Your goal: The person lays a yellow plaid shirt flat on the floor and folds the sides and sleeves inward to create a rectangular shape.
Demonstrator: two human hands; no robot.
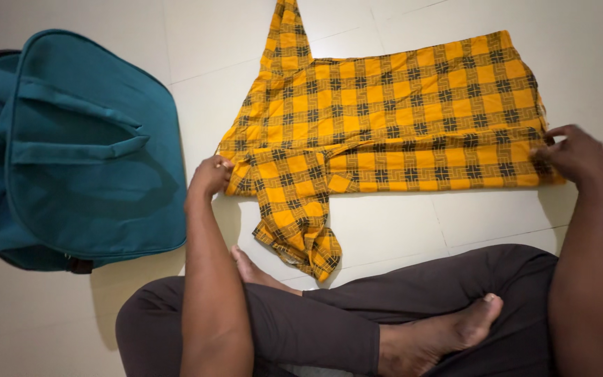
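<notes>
We see a yellow, black-checked shirt (pixel 392 112) lying flat on the tiled floor (pixel 581 42), partly folded, one sleeve pointing away and one toward our crossed legs. Our left hand (pixel 211 174) pinches its near-left corner; our right hand (pixel 574 153) grips its right edge. A teal bag (pixel 71 146) lies to the left.

left hand (pixel 209 174) pinches left edge of yellow-and-black checked shirt (pixel 392 112) | right hand (pixel 575 155) grips its right edge | shirt flat on white tiled floor (pixel 57 321) | teal bag (pixel 71 150) beside it, left
</notes>
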